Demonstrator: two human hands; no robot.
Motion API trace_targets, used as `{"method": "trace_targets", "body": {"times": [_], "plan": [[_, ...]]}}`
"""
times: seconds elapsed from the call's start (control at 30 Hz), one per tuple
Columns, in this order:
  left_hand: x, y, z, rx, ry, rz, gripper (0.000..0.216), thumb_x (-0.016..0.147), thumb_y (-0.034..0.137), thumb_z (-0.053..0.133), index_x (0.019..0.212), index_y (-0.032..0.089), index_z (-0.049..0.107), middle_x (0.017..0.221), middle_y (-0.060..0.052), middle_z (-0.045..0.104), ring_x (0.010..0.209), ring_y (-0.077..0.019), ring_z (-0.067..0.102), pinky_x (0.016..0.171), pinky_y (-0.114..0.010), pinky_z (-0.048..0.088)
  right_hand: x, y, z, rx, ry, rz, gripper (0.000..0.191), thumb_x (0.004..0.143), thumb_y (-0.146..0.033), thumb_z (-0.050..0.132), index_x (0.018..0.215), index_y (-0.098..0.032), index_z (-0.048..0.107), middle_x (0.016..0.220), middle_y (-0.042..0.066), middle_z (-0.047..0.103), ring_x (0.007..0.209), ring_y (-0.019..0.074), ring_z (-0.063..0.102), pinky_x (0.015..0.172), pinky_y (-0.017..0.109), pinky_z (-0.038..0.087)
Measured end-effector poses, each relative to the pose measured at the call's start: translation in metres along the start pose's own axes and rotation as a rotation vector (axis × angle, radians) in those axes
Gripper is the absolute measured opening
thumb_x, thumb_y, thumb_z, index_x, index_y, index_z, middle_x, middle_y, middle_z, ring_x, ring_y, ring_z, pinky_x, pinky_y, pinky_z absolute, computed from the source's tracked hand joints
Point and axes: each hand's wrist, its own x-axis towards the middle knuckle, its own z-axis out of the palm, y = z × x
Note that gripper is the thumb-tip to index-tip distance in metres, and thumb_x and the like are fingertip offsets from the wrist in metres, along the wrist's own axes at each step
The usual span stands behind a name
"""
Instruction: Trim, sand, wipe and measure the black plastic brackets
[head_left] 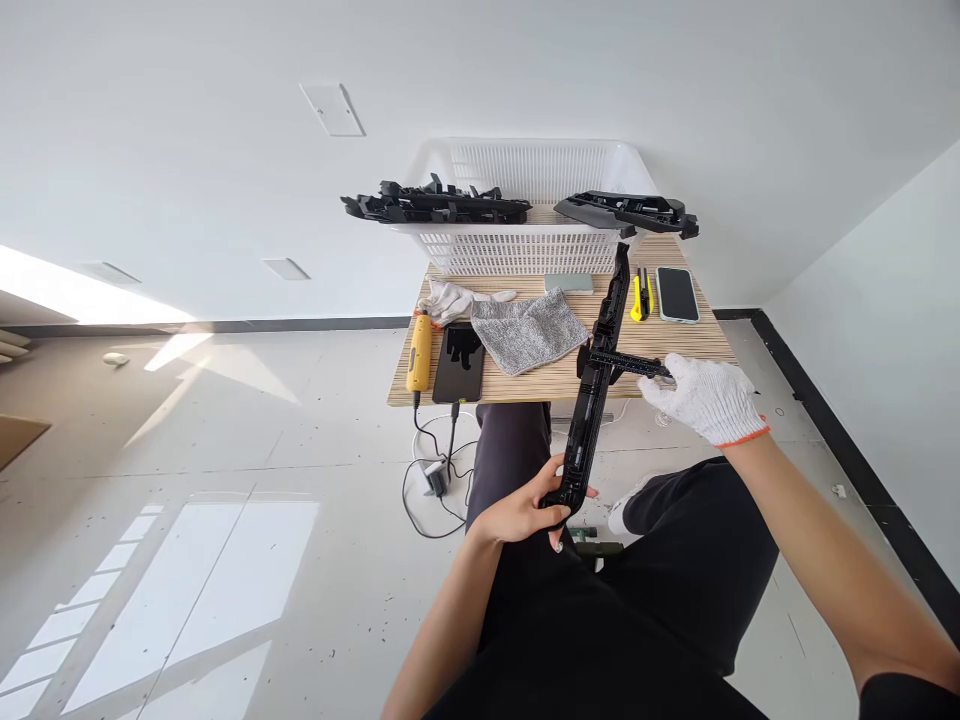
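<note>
My bare left hand grips the lower end of a long black plastic part, which slants up over the table's front edge. My right hand, in a white knit glove with an orange cuff, is closed on one end of a narrow black bar with a speckled surface. The bar lies across the middle of the plastic part; whether it is a separate tool I cannot tell for certain. Just left of the part is a grey cloth on the table.
Behind, a white plastic basket carries black plastic parts across its rim. On the striped table lie a yellow corded tool, a black tablet-like device, a white glove, a yellow cutter and a phone. Cables trail to the floor.
</note>
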Motion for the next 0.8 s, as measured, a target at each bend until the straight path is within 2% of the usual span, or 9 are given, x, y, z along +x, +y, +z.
{"method": "trace_targets", "body": {"times": [0.1, 0.4, 0.63, 0.8], "plan": [[0.000, 0.000, -0.001, 0.002, -0.005, -0.007, 0.067, 0.096, 0.028, 0.063, 0.150, 0.035, 0.024, 0.144, -0.016, 0.053, 0.057, -0.0041, 0.066, 0.062, -0.023, 0.056, 0.002, 0.000, 0.000, 0.011, 0.005, 0.037, 0.059, 0.086, -0.072, 0.044, 0.082, -0.018, 0.068, 0.055, 0.008, 0.059, 0.051, 0.0215, 0.053, 0.054, 0.030, 0.016], [-0.002, -0.004, -0.004, -0.039, -0.028, -0.009, 0.073, 0.094, 0.030, 0.065, 0.153, 0.037, 0.022, 0.143, -0.017, 0.055, 0.058, -0.0068, 0.068, 0.061, -0.024, 0.057, 0.012, 0.007, -0.006, -0.027, 0.042, 0.076, 0.062, 0.088, -0.071, 0.038, 0.082, -0.018, 0.069, 0.057, 0.010, 0.059, 0.053, 0.0222, 0.051, 0.057, 0.031, 0.019], [-0.002, -0.002, -0.004, -0.047, -0.030, -0.021, 0.074, 0.093, 0.026, 0.064, 0.153, 0.037, 0.022, 0.143, -0.017, 0.054, 0.056, -0.0065, 0.067, 0.059, -0.024, 0.056, 0.013, 0.008, -0.007, -0.048, 0.002, 0.064, 0.053, 0.091, -0.061, 0.040, 0.085, -0.017, 0.068, 0.057, 0.011, 0.059, 0.055, 0.0229, 0.051, 0.059, 0.033, 0.020], [-0.003, 0.000, -0.003, -0.045, -0.027, -0.026, 0.076, 0.092, 0.025, 0.064, 0.154, 0.036, 0.021, 0.143, -0.018, 0.055, 0.056, -0.0065, 0.066, 0.058, -0.025, 0.055, 0.013, 0.011, -0.005, -0.032, 0.007, 0.066, 0.052, 0.091, -0.063, 0.040, 0.080, -0.018, 0.065, 0.059, 0.011, 0.060, 0.055, 0.0213, 0.050, 0.059, 0.033, 0.019]]}}
